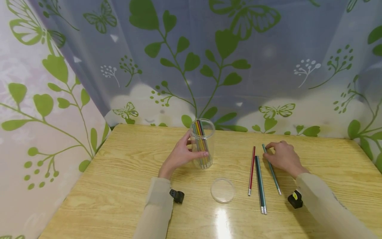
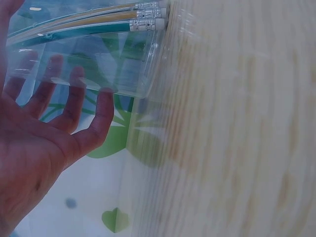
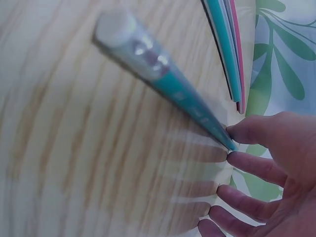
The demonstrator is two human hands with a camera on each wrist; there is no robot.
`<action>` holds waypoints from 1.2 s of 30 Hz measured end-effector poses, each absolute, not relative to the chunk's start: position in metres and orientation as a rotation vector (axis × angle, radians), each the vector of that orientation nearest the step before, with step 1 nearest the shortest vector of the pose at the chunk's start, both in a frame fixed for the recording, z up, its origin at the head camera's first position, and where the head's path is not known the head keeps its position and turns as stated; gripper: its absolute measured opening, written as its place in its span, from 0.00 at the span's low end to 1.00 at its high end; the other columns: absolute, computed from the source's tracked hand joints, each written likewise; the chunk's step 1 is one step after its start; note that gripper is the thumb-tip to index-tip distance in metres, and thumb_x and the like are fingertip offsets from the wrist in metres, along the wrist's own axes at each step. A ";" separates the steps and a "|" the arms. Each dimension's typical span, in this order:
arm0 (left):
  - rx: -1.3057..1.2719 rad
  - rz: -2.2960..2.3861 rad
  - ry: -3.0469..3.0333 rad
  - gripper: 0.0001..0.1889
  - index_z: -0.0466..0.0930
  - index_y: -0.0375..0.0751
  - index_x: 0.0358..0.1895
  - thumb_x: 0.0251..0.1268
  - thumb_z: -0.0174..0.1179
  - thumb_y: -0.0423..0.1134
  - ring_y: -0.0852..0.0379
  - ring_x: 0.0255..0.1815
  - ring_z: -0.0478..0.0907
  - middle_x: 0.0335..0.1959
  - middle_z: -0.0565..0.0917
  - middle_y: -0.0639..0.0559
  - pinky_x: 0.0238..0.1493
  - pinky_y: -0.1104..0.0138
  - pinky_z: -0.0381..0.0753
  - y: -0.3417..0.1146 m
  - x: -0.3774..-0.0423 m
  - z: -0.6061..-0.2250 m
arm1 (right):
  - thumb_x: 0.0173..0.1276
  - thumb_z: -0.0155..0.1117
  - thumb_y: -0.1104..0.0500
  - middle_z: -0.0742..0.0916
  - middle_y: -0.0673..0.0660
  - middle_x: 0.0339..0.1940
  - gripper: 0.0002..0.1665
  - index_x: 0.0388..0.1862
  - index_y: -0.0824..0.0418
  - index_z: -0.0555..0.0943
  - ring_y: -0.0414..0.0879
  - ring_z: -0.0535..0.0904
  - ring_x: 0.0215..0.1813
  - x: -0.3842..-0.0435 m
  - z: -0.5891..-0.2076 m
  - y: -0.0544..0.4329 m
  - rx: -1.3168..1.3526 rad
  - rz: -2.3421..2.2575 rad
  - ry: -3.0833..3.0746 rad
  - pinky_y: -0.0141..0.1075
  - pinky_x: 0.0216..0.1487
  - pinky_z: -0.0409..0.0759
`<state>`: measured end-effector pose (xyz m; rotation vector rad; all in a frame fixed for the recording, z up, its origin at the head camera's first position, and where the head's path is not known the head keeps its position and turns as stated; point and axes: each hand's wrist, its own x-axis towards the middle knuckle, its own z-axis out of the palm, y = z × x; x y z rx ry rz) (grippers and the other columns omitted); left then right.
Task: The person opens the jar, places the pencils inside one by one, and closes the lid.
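My left hand [image 1: 180, 153] holds a clear plastic cup [image 1: 211, 146] from its left side, thumb across the front and fingers behind. Several pencils [image 1: 200, 141] lean inside the cup, their eraser ends at the bottom; yellow, red and teal ones show. At the right, my right hand [image 1: 283, 156] pinches the far end of a teal pencil [image 1: 273, 174] between thumb and forefinger. In the right wrist view the white eraser [image 3: 116, 29] of that pencil points back toward the camera, and the other fingers touch the tabletop.
Left of the pinched pencil lie dark teal pencils [image 1: 260, 186] side by side and a red pencil [image 1: 252, 169]. A round clear lid [image 1: 222, 191] rests in front of the cup. A leaf-patterned curtain [image 1: 262, 66] hangs along the back edge of the wooden table [image 1: 119, 186].
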<state>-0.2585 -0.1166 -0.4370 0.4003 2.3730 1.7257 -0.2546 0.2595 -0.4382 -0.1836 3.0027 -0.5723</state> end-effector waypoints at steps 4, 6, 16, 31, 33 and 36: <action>0.412 1.729 2.375 0.54 0.52 0.80 0.78 0.53 0.79 0.47 0.40 0.66 0.77 0.73 0.69 0.56 0.55 0.49 0.85 -0.117 -0.259 -0.437 | 0.70 0.63 0.54 0.78 0.82 0.58 0.26 0.59 0.71 0.81 0.81 0.73 0.57 -0.255 -0.437 0.258 -0.201 -0.573 3.017 0.64 0.43 0.80; 0.419 1.732 2.371 0.53 0.53 0.80 0.78 0.53 0.79 0.47 0.41 0.66 0.76 0.73 0.69 0.58 0.55 0.48 0.85 -0.118 -0.259 -0.438 | 0.69 0.64 0.55 0.81 0.80 0.55 0.25 0.57 0.72 0.81 0.78 0.76 0.55 -0.255 -0.437 0.258 -0.216 -0.582 3.023 0.64 0.45 0.80; 0.406 1.725 2.378 0.55 0.50 0.82 0.78 0.53 0.79 0.47 0.41 0.66 0.77 0.75 0.67 0.59 0.57 0.48 0.84 -0.116 -0.258 -0.436 | 0.70 0.60 0.61 0.88 0.70 0.38 0.24 0.58 0.78 0.77 0.49 0.82 0.30 -0.255 -0.437 0.255 -0.194 -0.729 2.924 0.38 0.26 0.76; 0.417 1.733 2.376 0.55 0.52 0.82 0.78 0.53 0.80 0.46 0.42 0.67 0.76 0.74 0.68 0.60 0.57 0.48 0.84 -0.116 -0.259 -0.439 | 0.72 0.60 0.58 0.87 0.75 0.45 0.30 0.66 0.77 0.71 0.56 0.86 0.34 -0.250 -0.427 0.264 -0.094 -0.838 2.930 0.42 0.29 0.82; 0.415 1.734 2.375 0.54 0.52 0.82 0.78 0.53 0.80 0.47 0.42 0.66 0.76 0.74 0.68 0.60 0.56 0.48 0.85 -0.116 -0.260 -0.439 | 0.72 0.60 0.58 0.87 0.75 0.44 0.32 0.67 0.77 0.69 0.53 0.85 0.32 -0.248 -0.425 0.265 -0.096 -0.867 2.938 0.40 0.27 0.81; 0.417 1.734 2.377 0.54 0.52 0.80 0.78 0.53 0.79 0.47 0.42 0.67 0.75 0.74 0.68 0.58 0.56 0.49 0.85 -0.116 -0.260 -0.439 | 0.72 0.60 0.58 0.87 0.74 0.44 0.34 0.70 0.76 0.67 0.51 0.85 0.31 -0.247 -0.420 0.267 -0.094 -0.893 2.952 0.39 0.27 0.81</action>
